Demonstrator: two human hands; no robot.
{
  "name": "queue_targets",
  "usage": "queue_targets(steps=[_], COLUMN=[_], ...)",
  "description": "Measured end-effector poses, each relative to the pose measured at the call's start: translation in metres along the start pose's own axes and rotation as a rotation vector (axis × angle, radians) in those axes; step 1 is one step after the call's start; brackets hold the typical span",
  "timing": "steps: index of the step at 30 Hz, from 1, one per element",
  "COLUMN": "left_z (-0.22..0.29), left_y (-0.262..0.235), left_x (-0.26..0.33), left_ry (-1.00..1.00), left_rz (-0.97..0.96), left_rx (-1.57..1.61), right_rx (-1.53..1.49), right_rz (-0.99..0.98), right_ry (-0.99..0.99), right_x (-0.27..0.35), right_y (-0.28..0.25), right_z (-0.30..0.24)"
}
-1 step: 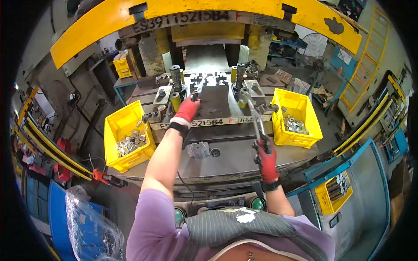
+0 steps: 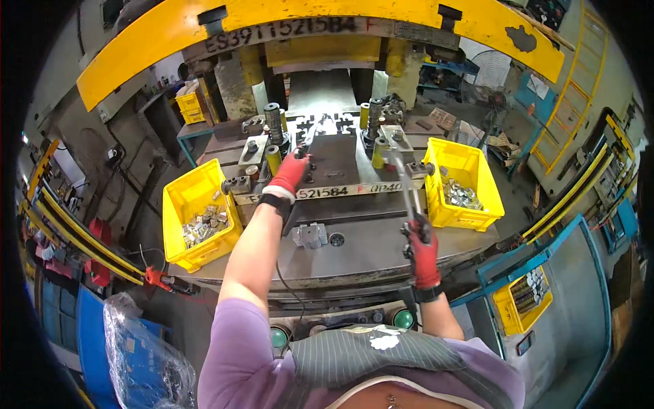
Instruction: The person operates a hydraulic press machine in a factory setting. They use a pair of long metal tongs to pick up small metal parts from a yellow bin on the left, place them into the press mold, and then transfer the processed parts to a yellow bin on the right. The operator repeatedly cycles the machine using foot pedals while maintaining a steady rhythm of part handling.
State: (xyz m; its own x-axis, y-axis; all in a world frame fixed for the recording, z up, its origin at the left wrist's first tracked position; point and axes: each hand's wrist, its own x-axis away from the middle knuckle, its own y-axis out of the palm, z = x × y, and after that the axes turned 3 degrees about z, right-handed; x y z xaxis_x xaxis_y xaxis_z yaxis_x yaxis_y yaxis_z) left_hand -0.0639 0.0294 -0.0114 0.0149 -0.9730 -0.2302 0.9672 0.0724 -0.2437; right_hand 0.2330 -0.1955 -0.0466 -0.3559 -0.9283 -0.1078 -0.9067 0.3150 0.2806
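My left hand (image 2: 291, 173), in a red glove, is closed around the dark grip of a slim metal tool (image 2: 310, 135). This tool reaches forward to the brightly lit die (image 2: 332, 160) on the press bed; its tip is lost in glare. Lower and to the right, my right hand (image 2: 424, 253), in a red and black glove, grips a pair of long metal tongs (image 2: 407, 191). They point up and away toward the right front guide post (image 2: 379, 154) of the die, slightly blurred. Whether the tongs hold anything cannot be made out.
Yellow bins with small metal parts stand left (image 2: 172, 225) and right (image 2: 492, 198) of the die. A grey metal block (image 2: 310, 236) lies on the press table (image 2: 381, 245) before me. Overhead spans a yellow press beam (image 2: 402, 9). Green buttons (image 2: 403, 319) sit near my waist.
My right hand has shifted slightly right and down with the tongs, which now look more upright and blurred. My left hand and its tool have barely moved.
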Motion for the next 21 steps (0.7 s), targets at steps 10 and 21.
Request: queue_targets(steps=[10, 21], left_z=[0.043, -0.007], left_y=[-0.035, -0.135], left_x=[0.151, 0.292], left_ry=[-0.054, -0.087], left_rz=[0.025, 0.64], left_rx=[0.415, 0.173], right_rx=[0.789, 0.736], right_rz=[0.426, 0.378], right_ry=[-0.263, -0.227], right_x=[-0.041, -0.026], right_y=[-0.139, -0.167], right_z=[0.058, 0.112])
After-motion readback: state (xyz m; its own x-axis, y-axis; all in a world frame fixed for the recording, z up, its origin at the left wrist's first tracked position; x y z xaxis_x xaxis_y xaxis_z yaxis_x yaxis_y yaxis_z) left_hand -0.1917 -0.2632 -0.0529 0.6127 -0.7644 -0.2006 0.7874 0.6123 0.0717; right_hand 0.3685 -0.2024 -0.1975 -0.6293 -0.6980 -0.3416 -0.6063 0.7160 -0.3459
